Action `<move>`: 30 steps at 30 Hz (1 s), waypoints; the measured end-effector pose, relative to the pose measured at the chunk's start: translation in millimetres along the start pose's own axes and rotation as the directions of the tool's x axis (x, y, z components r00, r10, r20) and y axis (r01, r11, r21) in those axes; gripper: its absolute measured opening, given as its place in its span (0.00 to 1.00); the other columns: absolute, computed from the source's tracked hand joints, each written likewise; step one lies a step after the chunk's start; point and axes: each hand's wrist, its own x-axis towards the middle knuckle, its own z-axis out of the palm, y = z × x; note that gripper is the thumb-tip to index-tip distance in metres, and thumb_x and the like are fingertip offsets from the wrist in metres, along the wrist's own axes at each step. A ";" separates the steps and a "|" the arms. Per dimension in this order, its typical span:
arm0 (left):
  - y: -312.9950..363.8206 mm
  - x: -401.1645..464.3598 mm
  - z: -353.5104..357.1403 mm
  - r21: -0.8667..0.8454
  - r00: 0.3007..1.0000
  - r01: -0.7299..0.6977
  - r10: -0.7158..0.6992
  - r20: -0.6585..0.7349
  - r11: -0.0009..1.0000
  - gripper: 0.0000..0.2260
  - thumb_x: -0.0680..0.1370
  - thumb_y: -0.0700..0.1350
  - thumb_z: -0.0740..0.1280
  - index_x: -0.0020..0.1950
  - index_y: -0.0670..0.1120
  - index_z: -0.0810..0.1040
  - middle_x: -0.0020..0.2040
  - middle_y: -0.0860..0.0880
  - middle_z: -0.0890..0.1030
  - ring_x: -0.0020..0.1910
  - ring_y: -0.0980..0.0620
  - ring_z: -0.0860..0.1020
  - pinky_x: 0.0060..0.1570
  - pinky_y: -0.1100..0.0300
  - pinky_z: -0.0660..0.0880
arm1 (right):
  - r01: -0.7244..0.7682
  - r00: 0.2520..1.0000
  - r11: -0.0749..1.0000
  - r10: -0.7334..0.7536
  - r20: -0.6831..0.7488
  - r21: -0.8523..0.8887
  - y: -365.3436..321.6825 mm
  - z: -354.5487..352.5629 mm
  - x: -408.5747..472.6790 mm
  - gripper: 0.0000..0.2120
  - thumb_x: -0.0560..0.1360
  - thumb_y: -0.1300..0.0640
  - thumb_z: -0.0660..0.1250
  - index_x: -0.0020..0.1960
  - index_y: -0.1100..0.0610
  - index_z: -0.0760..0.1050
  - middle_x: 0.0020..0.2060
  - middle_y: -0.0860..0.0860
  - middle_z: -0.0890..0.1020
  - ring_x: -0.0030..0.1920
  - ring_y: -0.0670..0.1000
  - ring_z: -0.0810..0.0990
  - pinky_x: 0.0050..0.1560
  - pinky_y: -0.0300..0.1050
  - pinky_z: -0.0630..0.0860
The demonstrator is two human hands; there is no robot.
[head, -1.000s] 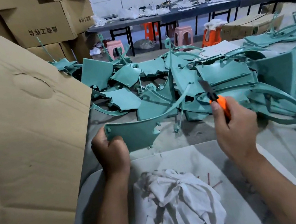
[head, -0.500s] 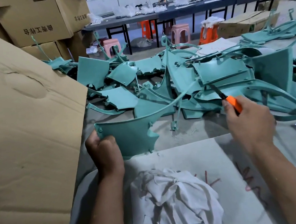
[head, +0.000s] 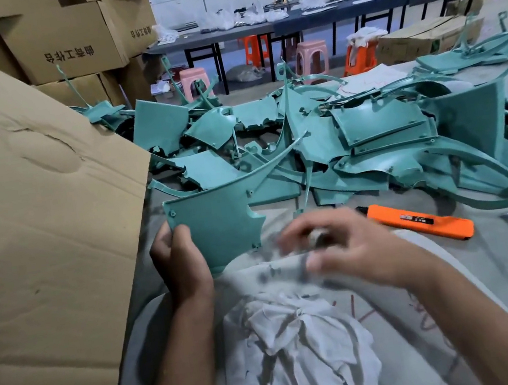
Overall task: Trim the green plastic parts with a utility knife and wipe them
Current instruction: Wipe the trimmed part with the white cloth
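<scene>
We see the left hand (head: 181,262) gripping 1 green plastic part (head: 217,221) by its lower left edge, thumb on the face toward us and fingers curled behind, so the panel stands nearly upright just above the near edge of the table (head: 499,257). Its long curved arm sweeps up and right over the heap of other green parts (head: 379,137) spread across the table behind it. The right hand (head: 349,244) is blurred with motion just right of the panel's lower corner, fingers bent over the top of the white rag (head: 302,350); we cannot tell whether it has pinched the cloth or only touches it. The rag lies bunched on the table between the 2 forearms.

Half a second ago the right hand held the orange utility knife (head: 418,221) up near the heap; now the knife lies flat on the table, just right of that hand and apart from it, black tip pointing left. The left hand's hold on the panel is unchanged.

A large cardboard flap (head: 36,224) fills the left side; what lies under it is hidden. Stacked cardboard boxes (head: 65,39) stand closed behind it, and 1 open box (head: 427,36) sits on the floor far right, contents unclear.
</scene>
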 end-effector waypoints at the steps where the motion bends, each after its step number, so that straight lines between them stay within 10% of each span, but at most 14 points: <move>1: -0.7 0.0 0.1 -0.007 1.000 0.001 -0.001 0.013 1.000 0.07 0.71 0.41 0.61 0.39 0.44 0.78 0.33 0.57 0.81 0.33 0.58 0.76 0.31 0.67 0.72 | 0.014 0.980 1.000 -0.014 0.197 0.003 -6.4 11.7 0.8 0.22 0.72 0.40 0.76 0.65 0.37 0.79 0.60 0.40 0.81 0.61 0.46 0.80 0.56 0.42 0.80; 3: -1.9 0.2 1.0 -0.014 0.999 -0.020 0.021 0.050 1.000 0.05 0.76 0.42 0.67 0.44 0.47 0.82 0.38 0.58 0.85 0.36 0.61 0.80 0.35 0.67 0.76 | 0.124 0.933 0.981 -0.064 0.353 -0.149 -7.0 36.8 4.4 0.31 0.66 0.45 0.83 0.68 0.41 0.80 0.63 0.43 0.77 0.66 0.47 0.75 0.66 0.44 0.74; 6: -2.8 -1.4 1.1 0.034 0.985 -0.126 0.120 0.127 0.992 0.02 0.79 0.42 0.71 0.49 0.50 0.82 0.44 0.59 0.86 0.43 0.61 0.83 0.41 0.67 0.77 | 0.258 0.945 0.924 -0.180 0.274 -0.282 -3.1 60.0 12.0 0.18 0.68 0.55 0.83 0.56 0.54 0.85 0.54 0.51 0.81 0.58 0.53 0.78 0.60 0.51 0.75; 10: 0.0 -4.6 4.4 -0.041 0.972 -0.138 0.143 0.186 0.990 0.04 0.82 0.42 0.66 0.52 0.52 0.79 0.51 0.54 0.85 0.51 0.52 0.82 0.51 0.56 0.80 | 0.177 0.956 0.974 -0.204 -0.209 -0.141 -3.8 56.2 11.6 0.08 0.73 0.64 0.73 0.47 0.57 0.75 0.41 0.49 0.80 0.42 0.49 0.78 0.43 0.46 0.75; 13: 3.1 -15.3 12.0 0.002 0.945 -0.215 0.207 0.252 0.977 0.08 0.84 0.43 0.62 0.56 0.52 0.80 0.54 0.51 0.83 0.54 0.51 0.81 0.55 0.51 0.76 | 0.149 0.650 0.913 0.198 -0.734 0.379 -1.9 41.0 15.0 0.08 0.79 0.62 0.70 0.52 0.55 0.71 0.41 0.50 0.77 0.40 0.48 0.75 0.39 0.44 0.72; 15: 7.2 -29.5 20.3 0.057 0.865 -0.376 0.328 0.381 0.925 0.16 0.84 0.41 0.61 0.69 0.54 0.77 0.65 0.53 0.81 0.66 0.52 0.78 0.64 0.48 0.76 | 0.275 0.492 0.707 0.479 -0.727 0.652 5.7 26.3 15.7 0.14 0.78 0.63 0.69 0.58 0.53 0.68 0.43 0.48 0.77 0.41 0.49 0.76 0.37 0.43 0.73; 20: 2.3 -55.6 42.6 0.170 0.503 -0.816 0.534 0.680 0.553 0.15 0.81 0.35 0.64 0.62 0.49 0.84 0.68 0.50 0.80 0.78 0.45 0.65 0.75 0.35 0.58 | 0.112 0.720 0.591 0.505 -0.475 0.799 12.7 31.5 19.4 0.09 0.84 0.68 0.61 0.59 0.55 0.71 0.37 0.23 0.80 0.44 0.26 0.79 0.46 0.21 0.73; 24: -7.9 -52.4 40.5 0.225 0.529 -0.816 0.531 0.662 0.532 0.14 0.79 0.37 0.66 0.62 0.45 0.84 0.69 0.45 0.78 0.78 0.44 0.66 0.74 0.33 0.57 | 0.162 0.828 0.669 0.308 -0.469 0.725 1.2 40.4 19.8 0.24 0.76 0.55 0.70 0.70 0.60 0.73 0.60 0.53 0.86 0.60 0.53 0.85 0.57 0.45 0.82; 30: -5.8 -51.7 37.8 0.150 0.530 -0.786 0.529 0.662 0.600 0.17 0.74 0.36 0.69 0.62 0.43 0.83 0.71 0.53 0.74 0.75 0.47 0.68 0.71 0.39 0.67 | 0.043 0.724 0.910 0.257 -0.640 0.413 16.5 45.0 22.7 0.10 0.78 0.49 0.68 0.52 0.54 0.82 0.41 0.45 0.86 0.40 0.47 0.82 0.43 0.46 0.77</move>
